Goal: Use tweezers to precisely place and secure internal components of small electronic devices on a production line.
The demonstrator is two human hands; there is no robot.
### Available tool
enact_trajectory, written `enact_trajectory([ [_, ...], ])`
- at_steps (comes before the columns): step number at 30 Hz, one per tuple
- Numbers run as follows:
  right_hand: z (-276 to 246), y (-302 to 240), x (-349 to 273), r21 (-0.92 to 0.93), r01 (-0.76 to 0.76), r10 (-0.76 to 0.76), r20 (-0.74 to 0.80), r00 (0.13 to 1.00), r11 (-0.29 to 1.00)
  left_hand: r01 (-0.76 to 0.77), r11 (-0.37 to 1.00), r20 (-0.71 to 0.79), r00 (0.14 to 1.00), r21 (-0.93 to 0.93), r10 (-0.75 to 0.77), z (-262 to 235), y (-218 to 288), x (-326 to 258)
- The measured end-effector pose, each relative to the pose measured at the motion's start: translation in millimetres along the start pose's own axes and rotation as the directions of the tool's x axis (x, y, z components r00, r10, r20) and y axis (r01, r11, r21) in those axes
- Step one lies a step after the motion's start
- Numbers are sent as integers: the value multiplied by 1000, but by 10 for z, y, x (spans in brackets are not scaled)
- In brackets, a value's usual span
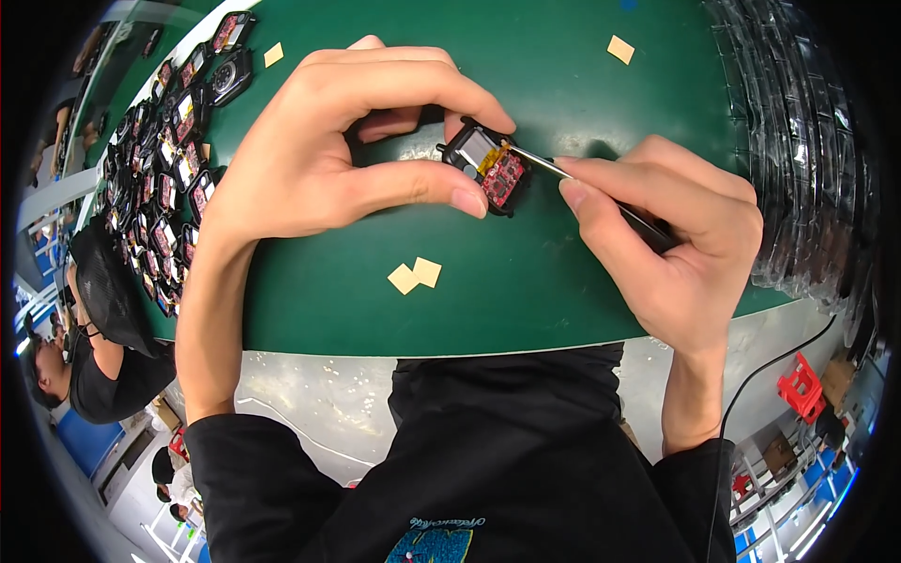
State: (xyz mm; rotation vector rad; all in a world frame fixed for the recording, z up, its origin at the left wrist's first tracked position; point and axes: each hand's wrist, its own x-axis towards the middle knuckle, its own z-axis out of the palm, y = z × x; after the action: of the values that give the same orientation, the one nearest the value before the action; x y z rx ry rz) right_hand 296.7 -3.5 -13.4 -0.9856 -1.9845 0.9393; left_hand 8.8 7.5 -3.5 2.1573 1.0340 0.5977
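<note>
The module was a small black casing, open on top, showing a red circuit board, a silvery cell and a strip of yellow tape. It sat on the green table, near the middle, well back from the near edge. Bare green lay around it, with two tan squares just in front; rows of like units crowded the left edge and stacked black trays the right. The left hand arched over it, thumb and fingertips pinching its sides. The right hand was closed around a thin tool, pen-fashion, its tip touching the yellow tape.
</note>
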Motion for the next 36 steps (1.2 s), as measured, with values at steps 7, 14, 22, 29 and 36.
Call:
enact_trajectory([
  [7,28,15,4,13,6,-6,6,1000,1000,-56,998,-1,998,39,56,5,12,6],
  [14,23,14,2,-11,30,-30,-8,1000,999,-117,987,-10,993,114,119,21,12,-8],
  [22,10,18,-11,-40,81,-83,-27,996,996,-67,996,-3,998,64,68,5,36,-23],
  [29,38,40,41,35,49,-41,-212,976,998,-75,993,-63,995,94,81,24,77,9],
  [36,8,-17,38,113,39,-9,-255,967,993,-60,971,-29,997,231,68,4,166,62],
])
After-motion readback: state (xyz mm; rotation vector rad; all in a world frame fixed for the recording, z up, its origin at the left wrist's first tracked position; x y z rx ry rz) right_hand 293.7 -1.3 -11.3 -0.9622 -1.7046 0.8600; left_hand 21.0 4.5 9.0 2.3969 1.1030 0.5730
